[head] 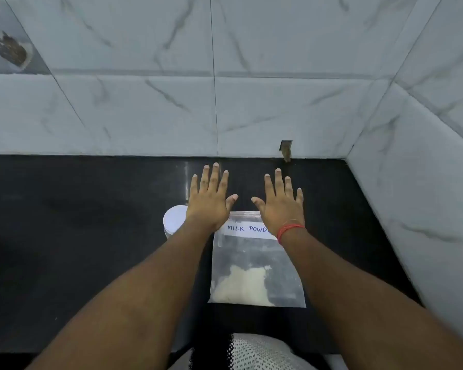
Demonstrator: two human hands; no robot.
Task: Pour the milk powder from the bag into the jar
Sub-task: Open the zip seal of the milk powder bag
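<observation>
- Left hand [209,201] and right hand [281,206]: fingers spread flat, holding nothing.
- Milk powder bag [254,265] lies beneath the right wrist, long axis toward the person.
- Jar [174,218] sits beside the left wrist.

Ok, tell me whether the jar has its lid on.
Lid on: the jar shows a flat white top, half hidden under the left wrist, beside the bag.

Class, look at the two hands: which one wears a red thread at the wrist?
The right hand; the left hand has a bare wrist.
</observation>
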